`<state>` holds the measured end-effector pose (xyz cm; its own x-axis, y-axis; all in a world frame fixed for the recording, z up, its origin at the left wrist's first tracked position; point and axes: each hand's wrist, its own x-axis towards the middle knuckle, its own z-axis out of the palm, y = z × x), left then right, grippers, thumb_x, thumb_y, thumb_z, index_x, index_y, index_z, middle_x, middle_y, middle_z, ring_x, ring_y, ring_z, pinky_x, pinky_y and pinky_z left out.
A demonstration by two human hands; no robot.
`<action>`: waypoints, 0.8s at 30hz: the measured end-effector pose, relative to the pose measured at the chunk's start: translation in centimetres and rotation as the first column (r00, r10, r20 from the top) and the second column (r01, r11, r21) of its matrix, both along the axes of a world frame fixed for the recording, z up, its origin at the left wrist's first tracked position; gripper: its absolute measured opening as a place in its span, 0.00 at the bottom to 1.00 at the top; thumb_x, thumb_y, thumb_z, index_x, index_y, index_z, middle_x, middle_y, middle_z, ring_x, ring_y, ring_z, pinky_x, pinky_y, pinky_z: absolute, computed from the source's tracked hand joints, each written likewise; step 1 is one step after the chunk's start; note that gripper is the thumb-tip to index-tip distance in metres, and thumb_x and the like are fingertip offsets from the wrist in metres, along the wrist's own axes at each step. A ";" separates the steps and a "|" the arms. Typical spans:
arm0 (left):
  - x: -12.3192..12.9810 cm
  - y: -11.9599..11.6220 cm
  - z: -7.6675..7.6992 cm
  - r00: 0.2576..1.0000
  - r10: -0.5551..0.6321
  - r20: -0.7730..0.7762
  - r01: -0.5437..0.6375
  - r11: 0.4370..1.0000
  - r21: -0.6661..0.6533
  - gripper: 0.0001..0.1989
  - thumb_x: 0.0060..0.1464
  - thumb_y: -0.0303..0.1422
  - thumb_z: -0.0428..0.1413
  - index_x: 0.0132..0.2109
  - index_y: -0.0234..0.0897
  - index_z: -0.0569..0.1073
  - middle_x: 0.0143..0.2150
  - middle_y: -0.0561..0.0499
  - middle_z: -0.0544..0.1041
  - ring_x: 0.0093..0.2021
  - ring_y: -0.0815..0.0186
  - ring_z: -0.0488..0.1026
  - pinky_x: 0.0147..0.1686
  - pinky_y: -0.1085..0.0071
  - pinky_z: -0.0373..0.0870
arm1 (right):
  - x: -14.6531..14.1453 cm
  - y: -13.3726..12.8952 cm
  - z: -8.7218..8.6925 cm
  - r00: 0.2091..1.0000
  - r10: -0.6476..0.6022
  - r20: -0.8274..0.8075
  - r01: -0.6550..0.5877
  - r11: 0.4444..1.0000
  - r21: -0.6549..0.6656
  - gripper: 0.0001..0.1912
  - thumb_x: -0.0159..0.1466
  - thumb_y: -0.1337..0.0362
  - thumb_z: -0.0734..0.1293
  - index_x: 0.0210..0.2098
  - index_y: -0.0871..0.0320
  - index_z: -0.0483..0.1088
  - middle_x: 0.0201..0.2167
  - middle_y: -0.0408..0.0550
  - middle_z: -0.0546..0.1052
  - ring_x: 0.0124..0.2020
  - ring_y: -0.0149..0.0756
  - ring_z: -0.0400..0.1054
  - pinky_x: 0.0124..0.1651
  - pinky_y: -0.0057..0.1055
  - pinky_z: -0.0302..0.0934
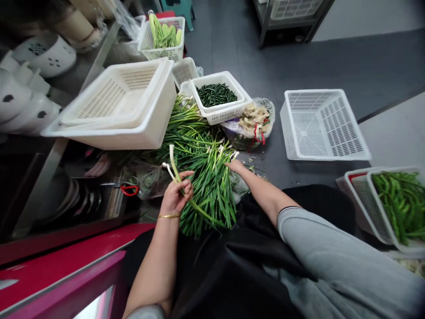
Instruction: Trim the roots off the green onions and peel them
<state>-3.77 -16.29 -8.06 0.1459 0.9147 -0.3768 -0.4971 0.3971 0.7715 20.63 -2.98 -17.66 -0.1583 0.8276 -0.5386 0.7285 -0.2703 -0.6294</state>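
Observation:
My left hand point(178, 195) is closed around a couple of green garlic stalks point(172, 161), their white ends pointing up and their leaves trailing down to the right. Below and beyond it spreads a big pile of green garlic point(212, 190), white ends mostly toward the far side. At the pile's right edge my right hand point(235, 166) has its fingers closed at the white end of a stalk; the fingertips are partly hidden.
Large nested white tubs point(159, 128) stand left of the pile. Beyond it are a basket of dark green chillies point(217, 95) and a plastic bag of trimmings point(254, 117). A white basket point(327, 157) and a basket of green peppers point(403, 204) stand right. Red-handled scissors point(129, 189) lie left.

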 end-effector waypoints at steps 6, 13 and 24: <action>0.5 1.1 -0.7 0.999 -0.001 -0.039 -0.004 0.993 -0.120 0.17 0.46 0.34 0.62 0.44 0.30 0.76 0.13 0.63 0.57 0.12 0.78 0.51 0.13 0.79 0.46 | -1.2 0.0 -0.7 0.962 -0.232 -0.147 0.219 0.971 -0.101 0.07 0.63 0.63 0.66 0.33 0.63 0.70 0.21 0.48 0.72 0.26 0.32 0.67 0.32 0.28 0.63; 4.2 1.8 -2.3 0.928 0.084 -0.364 -0.116 0.991 -0.067 0.28 0.40 0.38 0.66 0.50 0.31 0.75 0.44 0.43 0.80 0.14 0.82 0.55 0.13 0.77 0.46 | 1.6 -7.1 8.3 0.690 -0.202 -0.696 0.119 0.979 -0.166 0.14 0.56 0.57 0.71 0.35 0.62 0.71 0.20 0.41 0.69 0.18 0.25 0.60 0.23 0.24 0.59; 10.1 -1.0 1.6 0.965 -0.118 -0.234 0.143 0.985 0.096 0.26 0.32 0.43 0.70 0.37 0.28 0.76 0.18 0.57 0.69 0.13 0.80 0.52 0.15 0.77 0.41 | 5.6 -15.4 17.9 0.590 0.055 -0.805 -0.053 0.998 0.030 0.19 0.58 0.50 0.69 0.35 0.62 0.73 0.20 0.43 0.71 0.20 0.27 0.64 0.26 0.27 0.62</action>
